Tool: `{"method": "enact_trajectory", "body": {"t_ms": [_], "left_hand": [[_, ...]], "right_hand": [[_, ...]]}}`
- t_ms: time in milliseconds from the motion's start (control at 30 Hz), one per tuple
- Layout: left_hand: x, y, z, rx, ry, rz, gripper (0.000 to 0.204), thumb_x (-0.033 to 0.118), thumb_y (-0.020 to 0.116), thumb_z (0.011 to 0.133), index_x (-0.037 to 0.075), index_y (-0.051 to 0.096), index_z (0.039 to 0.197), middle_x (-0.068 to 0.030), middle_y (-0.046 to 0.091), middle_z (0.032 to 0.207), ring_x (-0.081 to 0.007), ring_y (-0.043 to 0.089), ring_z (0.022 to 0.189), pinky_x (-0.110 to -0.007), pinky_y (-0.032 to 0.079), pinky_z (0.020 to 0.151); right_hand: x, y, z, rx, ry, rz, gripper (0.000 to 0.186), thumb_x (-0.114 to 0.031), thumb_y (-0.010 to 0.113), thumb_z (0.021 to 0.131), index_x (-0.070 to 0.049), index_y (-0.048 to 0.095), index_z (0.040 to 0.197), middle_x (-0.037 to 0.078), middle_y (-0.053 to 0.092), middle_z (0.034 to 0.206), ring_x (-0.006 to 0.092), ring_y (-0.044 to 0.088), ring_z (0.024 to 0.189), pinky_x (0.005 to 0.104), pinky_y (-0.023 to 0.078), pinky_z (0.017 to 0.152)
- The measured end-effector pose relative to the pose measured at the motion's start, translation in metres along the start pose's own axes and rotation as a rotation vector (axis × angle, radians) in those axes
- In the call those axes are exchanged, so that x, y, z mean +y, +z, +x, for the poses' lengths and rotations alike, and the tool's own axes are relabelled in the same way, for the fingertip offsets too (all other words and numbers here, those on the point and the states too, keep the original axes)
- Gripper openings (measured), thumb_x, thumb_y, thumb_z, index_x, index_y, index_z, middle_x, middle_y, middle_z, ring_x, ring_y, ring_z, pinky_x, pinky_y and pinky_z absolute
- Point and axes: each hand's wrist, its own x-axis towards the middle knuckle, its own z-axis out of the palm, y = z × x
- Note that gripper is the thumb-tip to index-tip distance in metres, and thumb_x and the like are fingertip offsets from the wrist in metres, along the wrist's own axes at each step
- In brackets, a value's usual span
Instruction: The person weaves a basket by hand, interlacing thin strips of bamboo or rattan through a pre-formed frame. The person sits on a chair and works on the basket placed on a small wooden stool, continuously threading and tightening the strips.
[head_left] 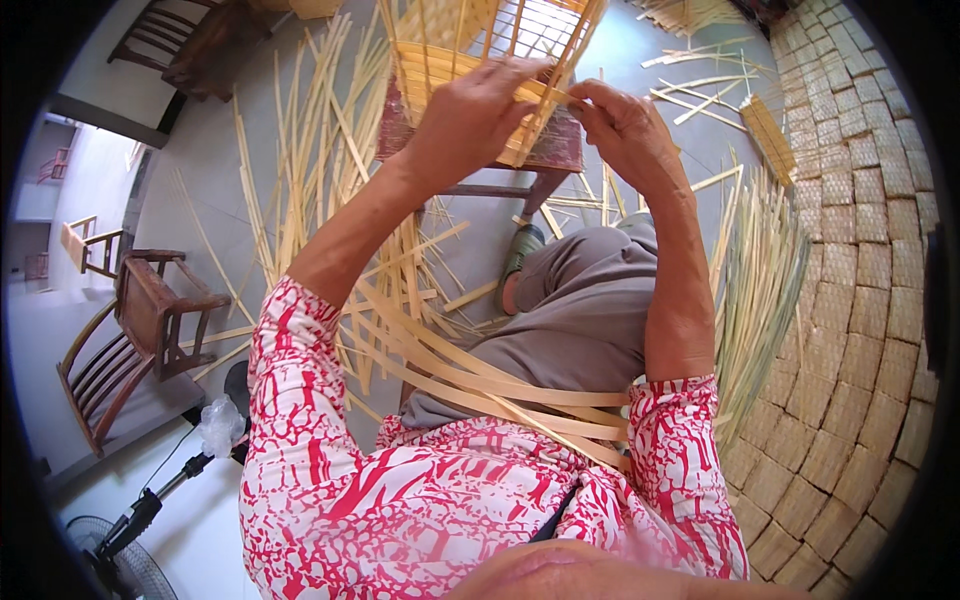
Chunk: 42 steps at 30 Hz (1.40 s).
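Observation:
A partly woven basket (437, 64) of pale bamboo strips, with upright stakes and an open lattice side, stands on a worn red stool (395, 128). My left hand (470, 125) is at its near side, fingers bent around a thin bamboo strip (540, 92) beside the corner stakes. Just right of that corner, my right hand (630, 130) pinches the strip's other end between thumb and fingers. The left fingertips are partly hidden behind the stakes. Several long flat strips (440, 365) lie across my lap, their ends beneath my right forearm.
Loose strips (300, 170) spread over the floor on the left, and a greenish bundle (765, 280) lies at the right. Stacked woven pieces (840, 260) cover the far right. Wooden chairs (150, 310) and a fan (120, 550) stand at left.

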Motion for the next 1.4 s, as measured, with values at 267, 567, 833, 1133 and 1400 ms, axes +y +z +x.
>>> {"method": "enact_trajectory", "body": {"t_ms": [267, 567, 833, 1133, 1400], "left_hand": [[-0.019, -0.015, 0.026, -0.352, 0.082, 0.041, 0.015, 0.010, 0.068, 0.090, 0.002, 0.066, 0.102, -0.0148, 0.068, 0.089, -0.0323, 0.068, 0.081, -0.038, 0.055, 0.072], [-0.017, -0.020, 0.021, -0.517, 0.119, -0.044, 0.009, 0.003, 0.070, 0.090, -0.001, 0.068, 0.099, -0.0106, 0.070, 0.087, -0.0180, 0.072, 0.073, -0.029, 0.056, 0.066], [-0.007, -0.033, -0.002, -0.538, 0.167, -0.089, 0.013, 0.000, 0.075, 0.084, 0.000, 0.071, 0.096, -0.0090, 0.073, 0.090, -0.0196, 0.072, 0.077, -0.028, 0.057, 0.066], [0.005, -0.044, 0.006, -0.524, 0.280, -0.155, 0.017, 0.002, 0.079, 0.079, 0.002, 0.069, 0.092, -0.0086, 0.072, 0.086, -0.0239, 0.072, 0.076, -0.031, 0.054, 0.066], [-0.027, -0.055, -0.014, -0.507, 0.060, -0.364, 0.045, 0.006, 0.074, 0.090, -0.001, 0.047, 0.125, -0.0147, 0.070, 0.108, -0.0215, 0.073, 0.097, -0.030, 0.062, 0.080]], "right_hand": [[-0.013, 0.009, -0.007, 0.022, -0.038, -0.045, 0.016, -0.027, 0.063, 0.095, -0.013, 0.070, 0.098, 0.014, 0.069, 0.077, 0.0364, 0.068, 0.075, 0.0453, 0.052, 0.065], [0.000, 0.018, -0.019, 0.083, -0.202, -0.118, 0.015, -0.028, 0.065, 0.094, -0.014, 0.071, 0.096, 0.011, 0.072, 0.081, 0.0346, 0.070, 0.080, 0.0469, 0.054, 0.071], [0.003, 0.016, -0.010, -0.062, -0.395, -0.080, 0.030, -0.038, 0.065, 0.093, -0.008, 0.069, 0.090, 0.017, 0.069, 0.077, 0.0394, 0.068, 0.079, 0.0493, 0.051, 0.072], [-0.019, -0.005, 0.003, -0.147, -0.458, -0.059, 0.030, -0.035, 0.072, 0.086, -0.006, 0.071, 0.078, 0.018, 0.068, 0.073, 0.0385, 0.068, 0.076, 0.0473, 0.053, 0.071], [-0.037, -0.018, 0.009, -0.270, -0.417, -0.044, 0.024, -0.027, 0.072, 0.084, -0.003, 0.071, 0.077, 0.019, 0.069, 0.074, 0.0382, 0.069, 0.074, 0.0470, 0.053, 0.068]]}}
